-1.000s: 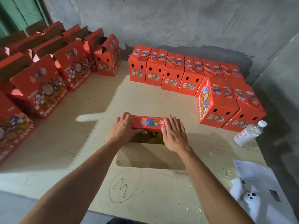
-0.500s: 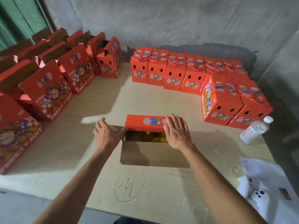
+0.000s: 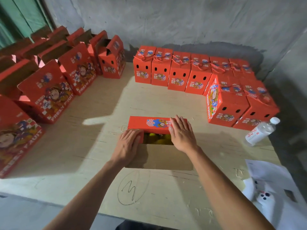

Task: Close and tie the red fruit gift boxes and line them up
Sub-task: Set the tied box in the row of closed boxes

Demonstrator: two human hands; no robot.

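A red fruit gift box (image 3: 149, 123) stands in the middle of the wooden table (image 3: 99, 146), its top partly open. Yellow-green fruit (image 3: 157, 140) shows through the gap. The near brown flap (image 3: 166, 158) hangs toward me. My left hand (image 3: 127, 145) presses flat on the small red side flap at the box's left end. My right hand (image 3: 181, 133) lies flat with straight fingers on the far red top flap. Closed, string-tied boxes (image 3: 179, 72) stand in a row along the back wall, with more (image 3: 232, 103) at the right.
Several open red boxes (image 3: 49, 90) with raised flaps crowd the left side. A plastic water bottle (image 3: 260, 131) lies at the right near the tied boxes. White papers and a white device (image 3: 269, 188) sit at the near right corner. A pencilled oval mark (image 3: 132, 186) is near me.
My left hand moved right, back onto the box, and now presses the left side flap down. The right hand stayed on the far top flap. The camera tilted slightly.
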